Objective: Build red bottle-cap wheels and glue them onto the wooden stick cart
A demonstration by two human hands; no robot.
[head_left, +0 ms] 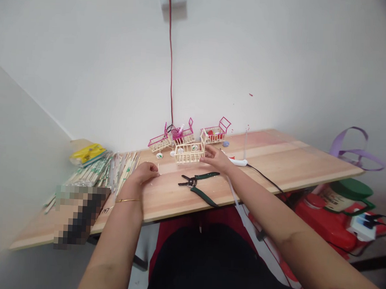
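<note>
My left hand (145, 172) rests on the wooden table (276, 162) with its fingers curled, pinching a small wooden stick (158, 168) that points upward. My right hand (216, 158) reaches forward with its fingers on the right end of a small cart of pale sticks (189, 153). Green-handled pliers (197, 184) lie open on the table between my two hands.
Several pink and pale miniature carts (188, 137) stand at the back by the wall. A pile of wrapped chopsticks (97, 170) lies at the left. A white tool with a black cord (239, 162) lies by my right wrist. A red container (325, 220) sits below right.
</note>
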